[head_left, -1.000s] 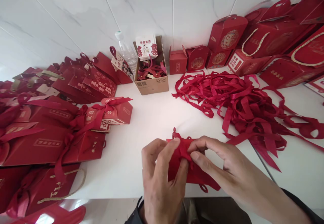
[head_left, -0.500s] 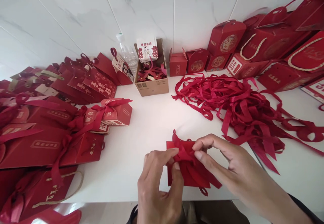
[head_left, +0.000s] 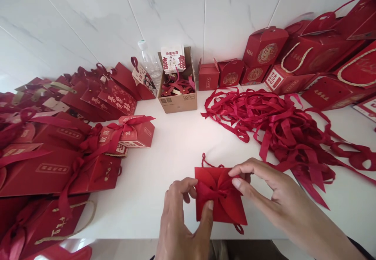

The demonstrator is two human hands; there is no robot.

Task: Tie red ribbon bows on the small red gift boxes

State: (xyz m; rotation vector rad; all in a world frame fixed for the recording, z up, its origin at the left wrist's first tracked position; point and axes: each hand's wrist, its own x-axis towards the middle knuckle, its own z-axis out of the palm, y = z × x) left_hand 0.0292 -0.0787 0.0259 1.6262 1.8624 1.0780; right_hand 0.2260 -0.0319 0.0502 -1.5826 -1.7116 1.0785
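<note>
A small square red gift box (head_left: 229, 211) with curved, petal-like top flaps lies near the table's front edge. Across its top runs a red ribbon (head_left: 211, 191), knotted near the middle. My left hand (head_left: 183, 213) has its index finger curled on the ribbon at the box's left edge, while the thumb presses close below the knot. With thumb and index finger, my right hand (head_left: 255, 189) pinches the ribbon's other side at the upper right corner. Twisted red cords (head_left: 204, 159) stick out behind the box and below its front edge.
A heap of loose red ribbons (head_left: 282, 122) spreads over the right side. Red gift boxes (head_left: 69, 166) and bags crowd the left, and more boxes (head_left: 257, 56) line the wall. At the back stand a cardboard box (head_left: 178, 105) of ribboned pieces and a clear plastic bottle (head_left: 149, 62).
The ribbon's two sides have been drawn apart, out to left and right, and lie flatter. The knot and the box's petal flaps now show. My right hand has shifted slightly right.
</note>
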